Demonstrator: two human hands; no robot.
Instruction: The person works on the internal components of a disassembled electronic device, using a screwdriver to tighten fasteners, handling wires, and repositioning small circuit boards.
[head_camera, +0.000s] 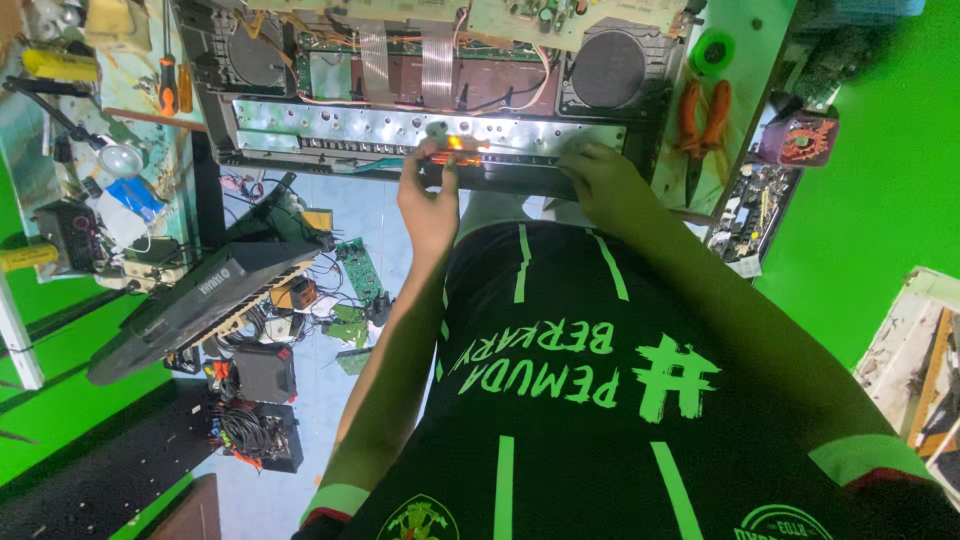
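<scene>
While the opened keyboard chassis (430, 100) fills the workbench's near edge – its two round speakers (608, 68) at either end – the left hand (428, 205) pinches a small glowing orange tool (458, 148), fingers clamped on it, against the metal strip (400, 128) mid-chassis. Right hand (600, 180) lies flat on the front rail, fingers together, steadying it. Judged: probing or soldering underway – next calls for a steady tip
</scene>
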